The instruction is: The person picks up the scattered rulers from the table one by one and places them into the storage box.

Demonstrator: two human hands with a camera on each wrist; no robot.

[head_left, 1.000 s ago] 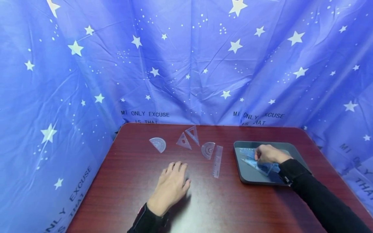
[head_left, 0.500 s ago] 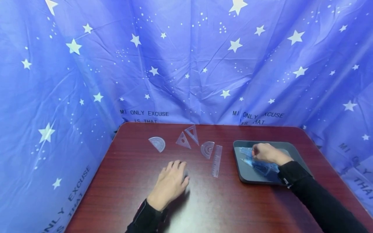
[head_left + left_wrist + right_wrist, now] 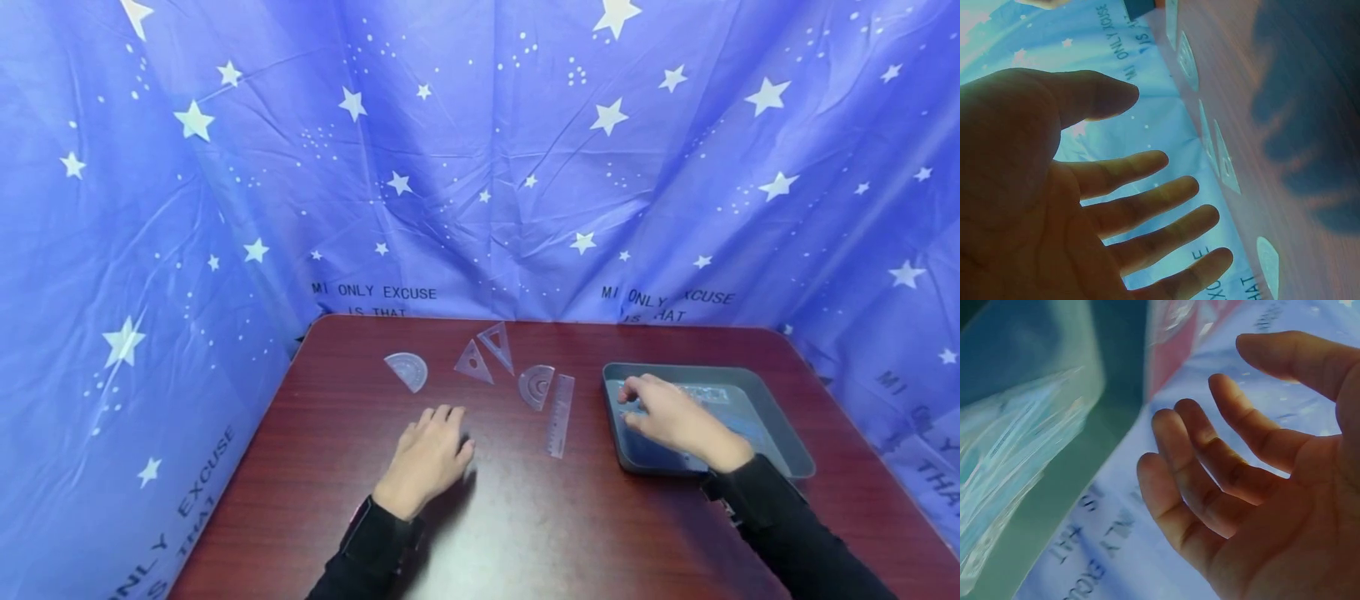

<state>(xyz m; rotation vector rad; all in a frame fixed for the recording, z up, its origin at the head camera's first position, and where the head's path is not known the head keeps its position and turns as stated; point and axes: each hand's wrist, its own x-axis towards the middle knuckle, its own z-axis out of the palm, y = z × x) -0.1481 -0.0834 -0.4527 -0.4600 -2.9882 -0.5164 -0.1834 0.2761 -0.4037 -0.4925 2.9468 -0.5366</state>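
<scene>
My right hand (image 3: 675, 418) is over the dark grey tray (image 3: 783, 421), fingers loosely bent and apart from the thumb, holding nothing. Inside the tray lie clear, bluish plastic pieces (image 3: 708, 394), partly hidden by that hand; the right wrist view shows them as a shiny transparent stack (image 3: 1019, 462). My left hand (image 3: 423, 462) hovers palm down over the table, its fingers spread and relaxed. Beyond it lie a clear protractor (image 3: 408, 371) and two set squares, one (image 3: 474, 364) in front of the other (image 3: 497, 343). A second protractor (image 3: 536, 387) sits beside a short clear ruler (image 3: 560, 417).
The reddish-brown wooden table (image 3: 540, 533) ends at a blue curtain (image 3: 480, 167) with white stars, which hangs along the back and both sides. The tray's raised walls stand near the table's right side.
My right hand has let go of the clear plastic in the tray; its fingers have spread and it has shifted slightly left. My left hand has drifted a little to the left.
</scene>
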